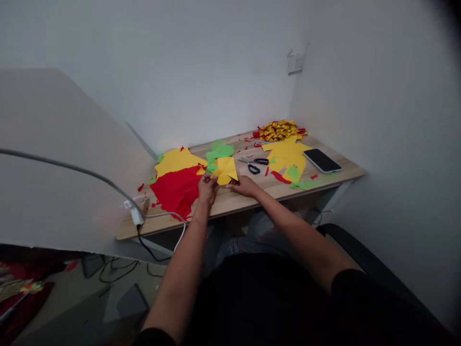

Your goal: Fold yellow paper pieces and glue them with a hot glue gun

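Between my two hands is a yellow paper piece (226, 168) with cut, pointed edges, held above the table's front edge. My left hand (207, 188) pinches its lower left side. At its lower right corner the fingers of my right hand (244, 186) are closed on it. Just behind and to the right lie dark-handled scissors (254, 166) with their handles apart. A large red sheet (176, 190) spreads out left of my left hand, partly over a yellow sheet (178, 162). Green paper (219, 149) lies behind the held piece.
At the back right sits a heap of folded yellow and red strips (281, 129). Cut yellow paper (288, 154) and a phone (321, 160) lie on the right. A white power adapter (136, 215) with cables hangs at the wooden table's (230, 201) left edge.
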### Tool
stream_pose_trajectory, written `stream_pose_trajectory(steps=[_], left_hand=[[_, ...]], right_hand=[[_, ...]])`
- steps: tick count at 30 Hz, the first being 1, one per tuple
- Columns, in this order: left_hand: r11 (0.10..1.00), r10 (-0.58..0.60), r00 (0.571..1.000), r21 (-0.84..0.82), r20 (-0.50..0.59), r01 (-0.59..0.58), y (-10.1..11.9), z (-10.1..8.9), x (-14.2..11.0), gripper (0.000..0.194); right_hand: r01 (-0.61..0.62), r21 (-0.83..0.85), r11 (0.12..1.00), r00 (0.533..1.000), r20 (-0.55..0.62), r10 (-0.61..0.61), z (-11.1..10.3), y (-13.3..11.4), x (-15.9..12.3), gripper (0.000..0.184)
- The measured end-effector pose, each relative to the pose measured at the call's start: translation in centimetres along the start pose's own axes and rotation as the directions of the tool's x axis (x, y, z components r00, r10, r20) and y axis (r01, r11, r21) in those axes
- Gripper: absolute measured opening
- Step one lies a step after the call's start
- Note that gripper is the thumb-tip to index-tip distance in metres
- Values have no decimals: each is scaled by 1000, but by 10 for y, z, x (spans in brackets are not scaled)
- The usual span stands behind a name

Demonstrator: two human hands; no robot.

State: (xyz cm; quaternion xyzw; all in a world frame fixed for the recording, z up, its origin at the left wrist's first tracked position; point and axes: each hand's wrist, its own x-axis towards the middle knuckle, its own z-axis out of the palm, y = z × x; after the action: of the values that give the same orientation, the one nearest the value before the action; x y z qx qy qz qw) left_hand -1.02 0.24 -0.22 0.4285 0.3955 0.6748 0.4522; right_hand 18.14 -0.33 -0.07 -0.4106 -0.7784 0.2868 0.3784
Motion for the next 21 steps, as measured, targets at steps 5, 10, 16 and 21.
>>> stream_pose_trajectory(steps=[5, 10, 16, 21], left_hand=[[997, -70, 994, 33, 86, 67, 3, 2, -4, 55], [982, -148, 967, 148, 206, 118, 11, 8, -10, 47], [959, -219, 950, 227, 224, 168, 5, 30, -16, 49], [968, -175, 975, 203, 139, 145, -3, 44, -24, 54]], right_hand=[[-24, 35, 999, 998, -62, 26, 1, 6, 3, 21], [14, 132, 991, 981, -196, 13, 2, 12, 8, 17], [107, 189, 976, 923, -383, -27, -2, 15, 10, 18], [148, 158, 976, 872, -486, -53, -2, 12, 7, 14]])
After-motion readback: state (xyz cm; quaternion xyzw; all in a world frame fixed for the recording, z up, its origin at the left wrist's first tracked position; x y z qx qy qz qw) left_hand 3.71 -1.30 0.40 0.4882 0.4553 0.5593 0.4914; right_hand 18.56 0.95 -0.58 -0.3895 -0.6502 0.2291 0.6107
